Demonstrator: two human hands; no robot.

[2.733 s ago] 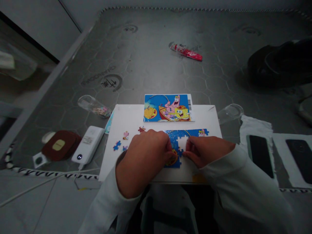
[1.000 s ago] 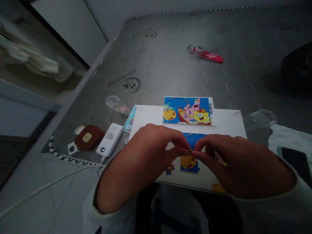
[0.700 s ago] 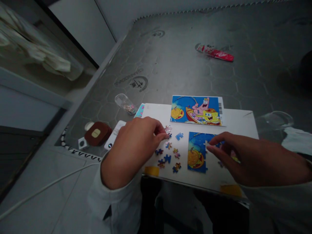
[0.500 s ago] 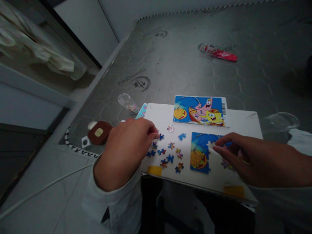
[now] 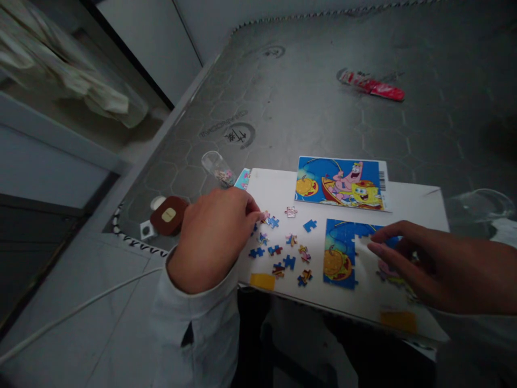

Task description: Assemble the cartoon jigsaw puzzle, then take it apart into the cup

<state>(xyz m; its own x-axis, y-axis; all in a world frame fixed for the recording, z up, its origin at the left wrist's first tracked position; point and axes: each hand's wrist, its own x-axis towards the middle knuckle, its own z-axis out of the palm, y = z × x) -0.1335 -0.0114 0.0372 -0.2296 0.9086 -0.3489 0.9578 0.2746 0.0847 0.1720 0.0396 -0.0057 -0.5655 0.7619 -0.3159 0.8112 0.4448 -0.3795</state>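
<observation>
My left hand (image 5: 218, 234) is in a pinch at the left of a white board (image 5: 266, 186), its fingertips on a small pink-and-yellow puzzle piece (image 5: 265, 216). Touching or close beside that piece lies a blue piece (image 5: 273, 221). Several loose pieces lie face up between my hands, among them a plain blue one (image 5: 310, 225) and a brown-and-blue one (image 5: 305, 277). My right hand (image 5: 428, 264) hovers over the partly joined puzzle (image 5: 338, 264), thumb and forefinger nearly together; anything between them is too small to make out. It hides the puzzle's right part.
Behind the puzzle lies a cartoon picture card (image 5: 341, 183). A clear cup (image 5: 218, 168) with pieces inside lies left of the board; another clear cup (image 5: 480, 206) is at right. A brown case (image 5: 168, 215), a white cube (image 5: 147, 230) and a red packet (image 5: 371, 86) are farther off.
The view has shifted, so the board appears farther right. By my left fingertips, a pink-and-yellow piece and a blue piece now show more clearly. My right hand stays over the puzzle.
</observation>
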